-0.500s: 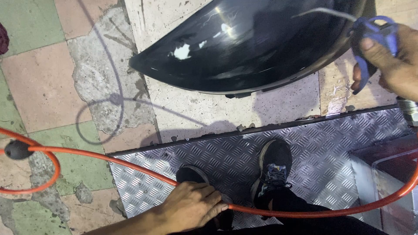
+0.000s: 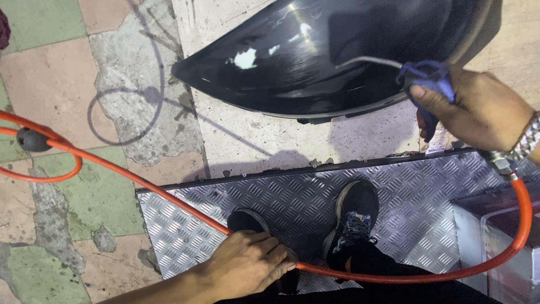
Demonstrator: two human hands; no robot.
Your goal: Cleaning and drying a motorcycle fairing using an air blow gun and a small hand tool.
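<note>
Air hose and blow gun at the black panel

My left hand [image 2: 247, 264] closes on the orange air hose [image 2: 140, 183] above the checker-plate step [image 2: 427, 197], beside my shoes [image 2: 351, 222]. Farther out, my right hand [image 2: 478, 110] clamps the blue blow gun [image 2: 427, 79]; its nozzle apparently hovers over the glossy black body panel [image 2: 337, 50].

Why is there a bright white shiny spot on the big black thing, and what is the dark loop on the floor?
In the head view, light above bounces off the glossy black panel as white glare; the dark loop on the tiled floor is a hard shadow, likely of the orange hose. The picture is sharp throughout.
</note>
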